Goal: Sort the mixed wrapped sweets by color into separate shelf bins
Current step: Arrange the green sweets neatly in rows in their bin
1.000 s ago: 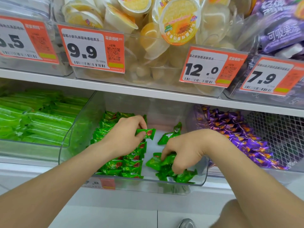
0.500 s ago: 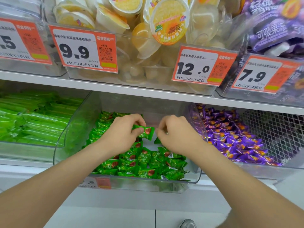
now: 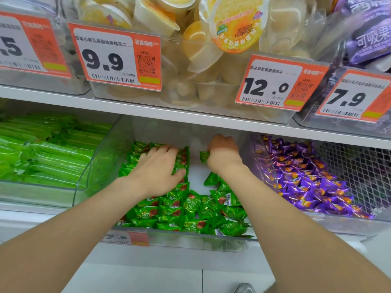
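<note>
Both my hands reach deep into the clear middle bin [image 3: 101, 170] on the lower shelf. Green wrapped sweets [image 3: 190, 214] fill its front and left side. My left hand [image 3: 157, 168] lies flat with fingers spread on the stacked green sweets at the back left. My right hand [image 3: 223, 153] is curled at the back of the bin and holds a green sweet [image 3: 204, 156] that sticks out to its left. Purple wrapped sweets [image 3: 306, 180] fill the bin to the right.
A bin of long green packets [image 3: 42, 153] stands to the left. The upper shelf [image 3: 190, 115] hangs low over the bins and carries jelly cups [image 3: 232, 28], purple pouches [image 3: 368, 37] and orange price tags [image 3: 118, 60]. A wire mesh [image 3: 359, 166] sits at far right.
Both hands moved deeper toward the back of the bin. The left hand let go of its pinched sweet and now lies flat; the right hand carried a green sweet back.
</note>
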